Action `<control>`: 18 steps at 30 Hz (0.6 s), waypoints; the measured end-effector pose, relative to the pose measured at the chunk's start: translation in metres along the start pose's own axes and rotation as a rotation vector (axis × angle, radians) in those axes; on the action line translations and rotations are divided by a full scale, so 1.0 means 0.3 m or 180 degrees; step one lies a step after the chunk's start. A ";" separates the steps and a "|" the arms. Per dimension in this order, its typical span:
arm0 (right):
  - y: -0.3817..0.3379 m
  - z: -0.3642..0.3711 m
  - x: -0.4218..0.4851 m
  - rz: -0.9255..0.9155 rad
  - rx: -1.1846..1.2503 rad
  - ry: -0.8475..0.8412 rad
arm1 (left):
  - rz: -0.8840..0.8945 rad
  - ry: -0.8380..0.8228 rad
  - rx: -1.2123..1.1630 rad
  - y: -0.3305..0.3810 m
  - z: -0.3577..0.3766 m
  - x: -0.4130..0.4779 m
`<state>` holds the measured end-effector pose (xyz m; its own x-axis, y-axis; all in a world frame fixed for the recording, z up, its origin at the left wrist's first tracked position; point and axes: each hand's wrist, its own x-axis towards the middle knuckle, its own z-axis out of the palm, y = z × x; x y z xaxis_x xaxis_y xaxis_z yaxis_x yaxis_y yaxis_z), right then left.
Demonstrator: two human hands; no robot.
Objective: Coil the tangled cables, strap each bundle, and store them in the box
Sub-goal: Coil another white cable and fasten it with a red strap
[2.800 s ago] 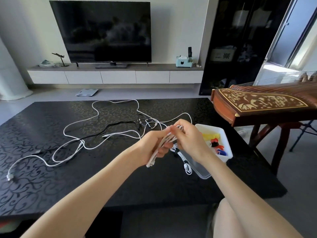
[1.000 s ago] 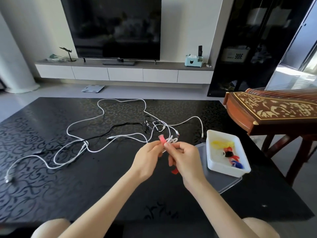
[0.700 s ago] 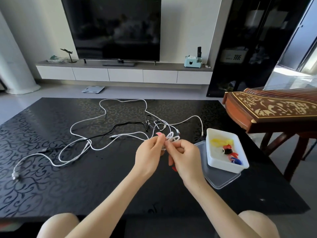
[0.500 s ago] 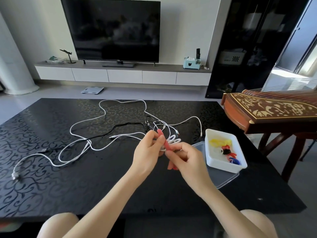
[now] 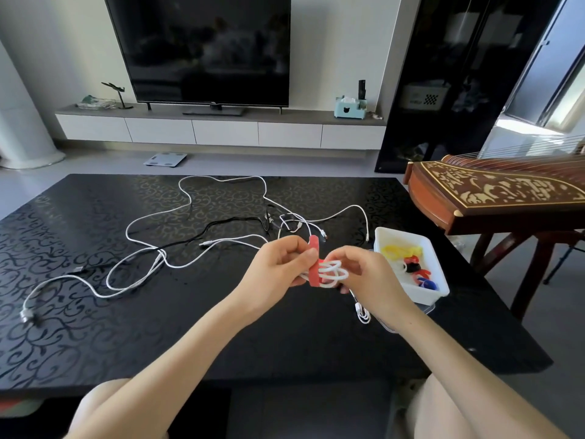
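Head view: left hand (image 5: pixel 278 270) and right hand (image 5: pixel 364 275) both pinch one white coil (image 5: pixel 334 274), one red strap (image 5: pixel 314 275) across it, beside the box (image 5: pixel 425 294). The cables (image 5: pixel 160 254) on the desk (image 5: pixel 95 327) overlap; count unclear.

A glossy black table (image 5: pixel 95 312), scroll-patterned, carries smooth white plastic-sheathed cables (image 5: pixel 157 259); at three o'clock, a white plastic box (image 5: pixel 421 293) and a polished wooden zither (image 5: pixel 493 198) with pale inlay.

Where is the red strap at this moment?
In the head view, the red strap sits near the centre, across the coiled white cable held between the left hand and right hand, above the table and left of the white box.
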<state>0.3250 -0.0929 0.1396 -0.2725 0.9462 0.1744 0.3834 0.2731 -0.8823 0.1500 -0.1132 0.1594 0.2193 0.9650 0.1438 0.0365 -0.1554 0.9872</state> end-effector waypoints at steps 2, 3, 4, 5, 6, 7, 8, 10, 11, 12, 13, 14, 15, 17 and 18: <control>-0.032 -0.008 0.003 0.0201 0.0668 -0.0224 | -0.0005 -0.0178 -0.0016 0.001 0.002 -0.016; -0.050 -0.012 0.004 0.0289 0.1023 -0.0294 | -0.0012 -0.0245 -0.0010 0.001 0.003 -0.022; -0.068 -0.016 0.006 0.0370 0.1376 -0.0340 | -0.0015 -0.0292 0.0005 0.001 0.006 -0.028; -0.084 -0.019 0.009 0.0407 0.1611 -0.0349 | -0.0010 -0.0311 0.0023 0.002 0.008 -0.032; -0.098 -0.021 0.012 0.0380 0.1680 -0.0301 | 0.0003 -0.0305 0.0034 0.003 0.010 -0.036; -0.110 -0.022 0.015 0.0331 0.1631 -0.0218 | 0.0018 -0.0284 0.0027 0.005 0.012 -0.039; -0.119 -0.022 0.016 0.0298 0.1561 -0.0135 | 0.0025 -0.0271 -0.0003 0.007 0.014 -0.041; -0.130 -0.023 0.017 0.0314 0.1476 -0.0063 | 0.0005 -0.0270 -0.0065 0.009 0.015 -0.042; -0.134 -0.026 0.017 0.0321 0.1446 -0.0094 | -0.0012 -0.0269 -0.0079 0.010 0.015 -0.044; -0.137 -0.030 0.017 0.0324 0.1422 -0.0161 | -0.0029 -0.0265 -0.0085 0.012 0.015 -0.045; -0.141 -0.034 0.017 0.0320 0.1397 -0.0236 | -0.0041 -0.0261 -0.0086 0.013 0.013 -0.046; -0.146 -0.037 0.017 0.0329 0.1370 -0.0292 | -0.0055 -0.0256 -0.0082 0.015 0.012 -0.047; -0.148 -0.040 0.018 0.0330 0.1327 -0.0311 | -0.0072 -0.0252 -0.0076 0.017 0.011 -0.047; -0.151 -0.046 0.022 0.0316 0.1247 -0.0277 | -0.0116 -0.0242 -0.0062 0.022 0.011 -0.047; -0.153 -0.048 0.023 0.0305 0.1216 -0.0244 | -0.0137 -0.0237 -0.0053 0.023 0.011 -0.047</control>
<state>0.3183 -0.0964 0.1876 -0.3220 0.9446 0.0630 0.0587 0.0863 -0.9945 0.1505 -0.1286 0.1639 0.2898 0.9522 0.0964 0.0314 -0.1101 0.9934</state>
